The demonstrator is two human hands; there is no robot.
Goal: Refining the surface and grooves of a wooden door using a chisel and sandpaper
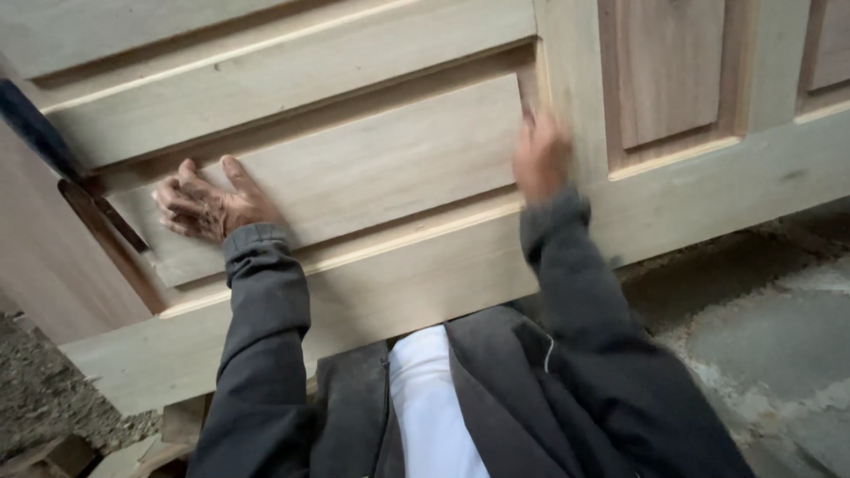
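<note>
A pale unfinished wooden door [381, 274] with raised panels lies flat in front of me. My left hand [205, 204] rests palm down with fingers spread on the left end of a raised panel [372, 168]. My right hand [540, 158] is blurred at the panel's right end, against the groove beside the door's upright rail [571, 80]. Whether it holds anything I cannot tell. Both arms wear dark grey jacket sleeves.
Reddish-brown wooden panels [668, 66] sit in the door's right part. A brown board [44, 257] lies at the left. Rough concrete floor [761, 336] shows at the right, gravelly ground and wood offcuts [62, 451] at the lower left.
</note>
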